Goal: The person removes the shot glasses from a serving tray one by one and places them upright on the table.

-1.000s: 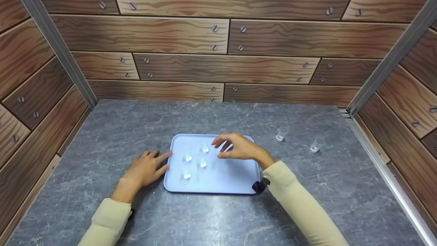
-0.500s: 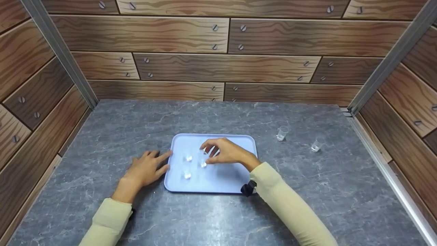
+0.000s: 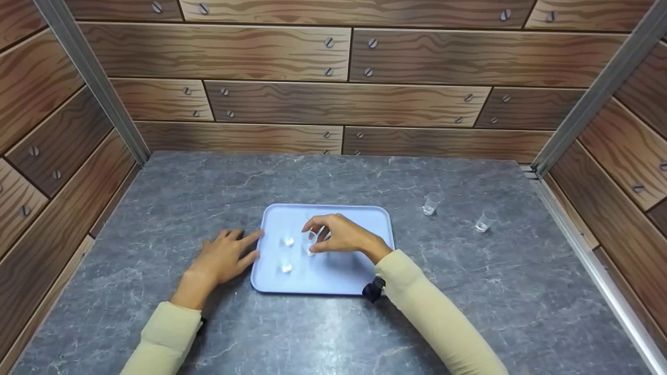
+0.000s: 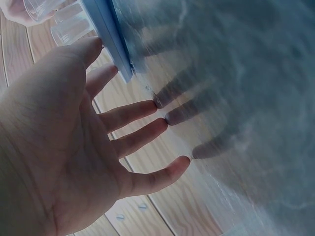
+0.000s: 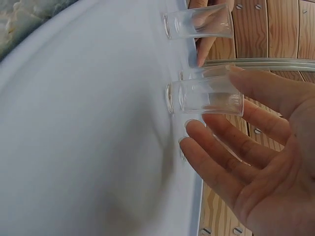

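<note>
A pale blue tray (image 3: 338, 278) lies on the table, carrying several clear shot glasses. My right hand (image 3: 341, 234) is over the tray, thumb and index finger pinching one shot glass (image 5: 206, 97) near its rim; its other fingers are spread loosely. That glass stands upright, its base close to the tray surface. Left of it stand two more, one shot glass (image 3: 288, 241) behind and another shot glass (image 3: 286, 266) in front. A further glass is mostly hidden behind the right fingers. My left hand (image 4: 93, 132) has thumb and index fingertip against the tray's left edge, other fingertips on the table.
Two clear shot glasses, one (image 3: 431, 204) nearer the tray and one (image 3: 485, 221) farther right, stand on the grey marbled table (image 3: 208, 177). Wood-patterned walls (image 3: 344, 57) and metal corner posts (image 3: 589, 94) enclose the table at the back and sides.
My right hand has moved left over the tray, and its thumb and index finger have closed around a shot glass. The left hand stays at the tray's edge.
</note>
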Motion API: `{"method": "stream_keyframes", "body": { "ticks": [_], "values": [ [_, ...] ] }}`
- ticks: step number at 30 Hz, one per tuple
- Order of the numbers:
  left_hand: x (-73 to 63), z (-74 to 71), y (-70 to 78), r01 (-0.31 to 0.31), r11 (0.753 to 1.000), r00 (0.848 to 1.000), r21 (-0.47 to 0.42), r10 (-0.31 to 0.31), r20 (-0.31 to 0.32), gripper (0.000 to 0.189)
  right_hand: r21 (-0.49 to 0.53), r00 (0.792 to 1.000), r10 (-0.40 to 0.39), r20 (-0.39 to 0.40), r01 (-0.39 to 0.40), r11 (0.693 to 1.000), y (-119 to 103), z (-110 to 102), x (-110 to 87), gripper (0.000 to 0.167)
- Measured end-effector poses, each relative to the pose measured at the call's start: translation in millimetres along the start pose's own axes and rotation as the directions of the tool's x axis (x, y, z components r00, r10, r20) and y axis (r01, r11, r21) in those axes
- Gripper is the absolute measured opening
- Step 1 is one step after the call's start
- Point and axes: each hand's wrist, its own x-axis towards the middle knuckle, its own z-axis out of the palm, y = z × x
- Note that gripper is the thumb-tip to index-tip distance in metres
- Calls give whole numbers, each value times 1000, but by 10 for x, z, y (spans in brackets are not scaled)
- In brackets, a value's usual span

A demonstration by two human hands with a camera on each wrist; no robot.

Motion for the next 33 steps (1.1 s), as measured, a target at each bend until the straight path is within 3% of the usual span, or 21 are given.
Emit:
{"method": "stream_keyframes", "body": {
  "ticks": [11, 33],
  "values": [
    [-16, -1, 1, -9, 1000, 1000, -7, 9, -17, 52, 4, 1000, -27, -11, 27, 1000, -6, 35, 15, 38],
    [13, 9, -1, 12, 1000, 1000, -23, -12, 10, 54, 56, 999, -36, -5, 36, 998, 18, 45, -4, 34]
  ]
}}
